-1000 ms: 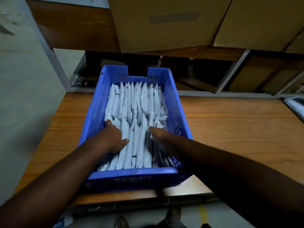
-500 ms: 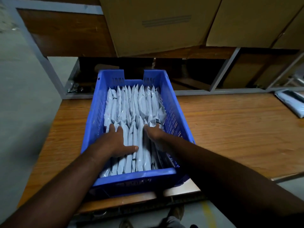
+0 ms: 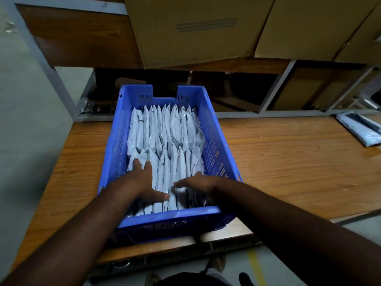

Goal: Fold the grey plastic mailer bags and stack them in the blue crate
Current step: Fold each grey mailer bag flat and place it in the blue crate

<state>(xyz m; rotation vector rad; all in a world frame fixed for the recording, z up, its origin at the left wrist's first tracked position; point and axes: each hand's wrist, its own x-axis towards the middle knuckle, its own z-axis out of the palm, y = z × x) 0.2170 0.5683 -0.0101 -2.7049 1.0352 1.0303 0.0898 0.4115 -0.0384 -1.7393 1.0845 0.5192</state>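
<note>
While both arms reach into the blue perforated plastic crate [image 3: 212,141], the left hand [image 3: 142,183] lies flat and open, palm down, fingers spread and thumb stretched toward the middle, pressing on the near row of folded grey plastic mailer bags [image 3: 165,141] at the crate's left side. The right hand [image 3: 198,183] is open too, fingers extended and slightly blurred, resting on the bag tops at the crate's right side; neither hand grips anything. The bags stand on edge in two rows, one near and one far, filling the crate from wall to wall.

Compared with half a second ago, the left hand has spread wider and its thumb reaches further toward the centre, while the right hand has drawn back toward the crate's near wall and flattened out.

The crate sits on the wooden worktop [image 3: 288,162], its near end overhanging the edge. Well to the right of the crate lies a flat grey mailer bag [image 3: 362,131]. Behind and above the crate stand brown cardboard boxes [image 3: 206,32] on a shelf. Small dark marks on some bags cannot be read.
</note>
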